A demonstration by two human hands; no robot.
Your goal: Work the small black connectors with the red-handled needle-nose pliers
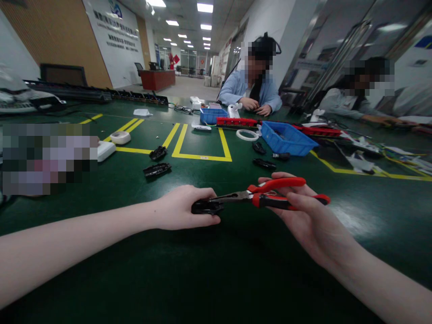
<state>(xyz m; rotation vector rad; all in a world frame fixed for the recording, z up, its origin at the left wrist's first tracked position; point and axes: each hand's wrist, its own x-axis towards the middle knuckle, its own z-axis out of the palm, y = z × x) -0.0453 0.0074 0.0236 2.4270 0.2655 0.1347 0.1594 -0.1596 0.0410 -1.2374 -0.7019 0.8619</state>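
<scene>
My left hand grips a small black plastic part just above the green table. My right hand holds red-handled pliers by the handles. The pliers' metal jaws point left and reach the black part's right end. Whether the jaws pinch it I cannot tell.
Loose black parts lie on the table near yellow tape lines. A blue bin stands right of centre, with a second blue bin, a white tape ring and red trays behind. Two people sit at the far side.
</scene>
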